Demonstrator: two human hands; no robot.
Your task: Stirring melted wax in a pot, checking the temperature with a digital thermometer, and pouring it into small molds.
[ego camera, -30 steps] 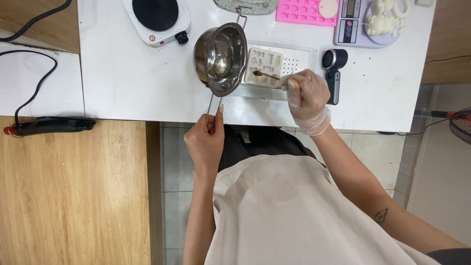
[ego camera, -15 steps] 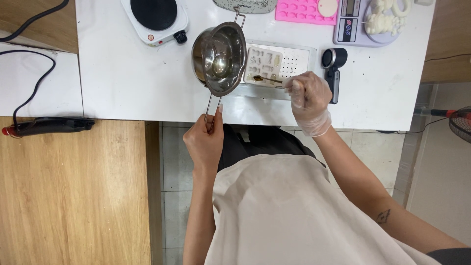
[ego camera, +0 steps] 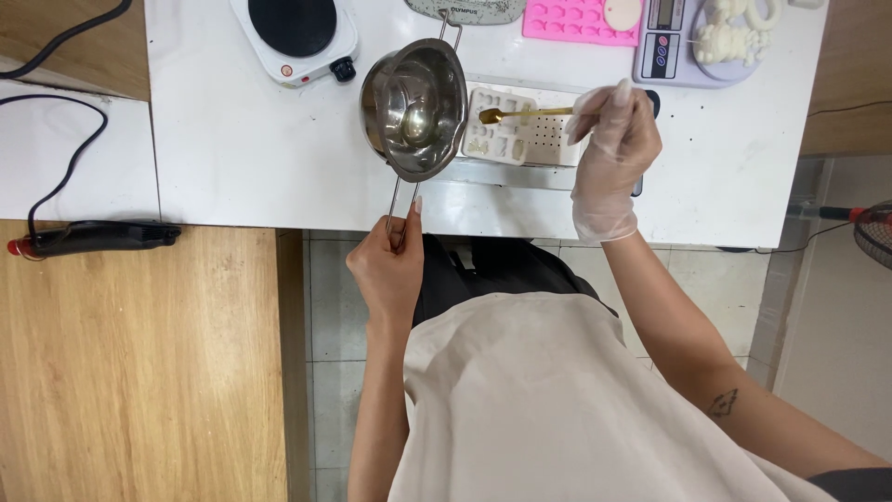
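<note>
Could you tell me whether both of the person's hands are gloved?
No: only the right hand, holding the gold spoon, wears a clear glove, while the left hand gripping the steel pot's handle is bare.

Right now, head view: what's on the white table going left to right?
Hot plate → steel pot, its handle in the left hand → white mold → gold spoon in the gloved right hand → scale.

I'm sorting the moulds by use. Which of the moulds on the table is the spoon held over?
The white mould, right beside the steel pot: the gold spoon in the gloved right hand hangs over it. The pink mould lies farther back, untouched.
</note>
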